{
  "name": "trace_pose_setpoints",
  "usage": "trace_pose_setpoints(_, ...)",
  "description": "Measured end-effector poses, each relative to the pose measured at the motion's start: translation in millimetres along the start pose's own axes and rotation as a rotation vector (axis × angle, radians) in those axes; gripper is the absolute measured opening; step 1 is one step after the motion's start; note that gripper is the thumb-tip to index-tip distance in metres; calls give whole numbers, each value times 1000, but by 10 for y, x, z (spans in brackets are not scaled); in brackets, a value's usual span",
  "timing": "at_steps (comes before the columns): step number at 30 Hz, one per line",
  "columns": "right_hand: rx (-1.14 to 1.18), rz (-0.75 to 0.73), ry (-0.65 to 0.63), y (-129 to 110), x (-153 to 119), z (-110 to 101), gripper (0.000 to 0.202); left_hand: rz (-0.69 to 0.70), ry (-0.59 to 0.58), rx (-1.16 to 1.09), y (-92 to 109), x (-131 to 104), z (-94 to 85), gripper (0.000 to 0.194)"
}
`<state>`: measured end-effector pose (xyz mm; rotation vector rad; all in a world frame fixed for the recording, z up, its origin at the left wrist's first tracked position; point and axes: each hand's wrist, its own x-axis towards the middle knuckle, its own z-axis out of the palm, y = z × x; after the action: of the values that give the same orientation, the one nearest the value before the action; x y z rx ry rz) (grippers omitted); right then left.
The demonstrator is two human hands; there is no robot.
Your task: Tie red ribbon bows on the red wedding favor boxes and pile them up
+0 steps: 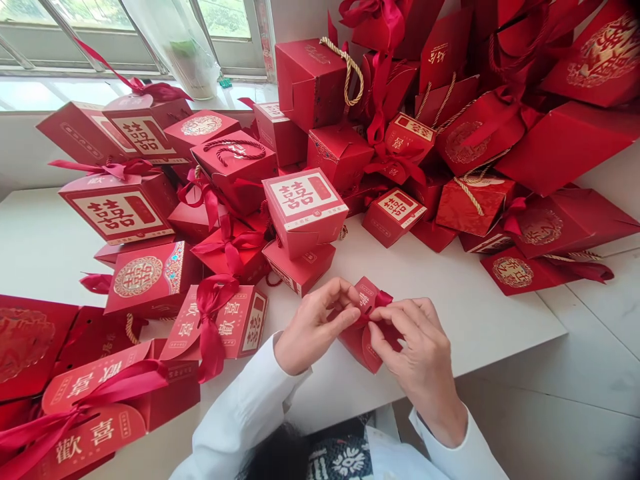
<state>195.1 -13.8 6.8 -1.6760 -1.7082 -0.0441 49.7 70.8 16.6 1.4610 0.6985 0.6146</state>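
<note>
A small red gift box (367, 348) with pale printed characters sits on the white table between my hands. A dark red ribbon (383, 299) lies across its top. My left hand (320, 323) is at the box's left side, fingers curled and thumb pressed towards the ribbon. From the right, my right hand (415, 343) pinches the ribbon near the box's middle with thumb and forefinger. The fingers cover part of the box and ribbon, so the shape of any knot is hidden.
Many red gift boxes crowd the table (480, 333). Just beyond my hands, a larger box (305, 207) rests on another box (300, 263). A ribboned box (220, 320) stands left of my left forearm. A plastic-wrapped vase (193, 67) stands on the windowsill.
</note>
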Motion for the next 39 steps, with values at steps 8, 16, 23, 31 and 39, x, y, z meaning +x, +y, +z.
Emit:
trace_pose_setpoints(8,153,111,-44,35,-62,-131,16,-10,19,109,-10,-16,-53,14)
trace_pose_setpoints(16,32,167,-63,182,-183,-179,15,132,-12,517,10,-14,-24,11)
trace_pose_setpoints(23,89,179,-76,144,-136,-127,12,95,54,522,-35,37,54,3)
trace_pose_setpoints(31,121,238,-98,169,-130,-115,16,0,-3,547,51,74,57,17)
trace_pose_setpoints(39,126,184,37,115,-65,-185,12,14,38,534,63,76,102,14)
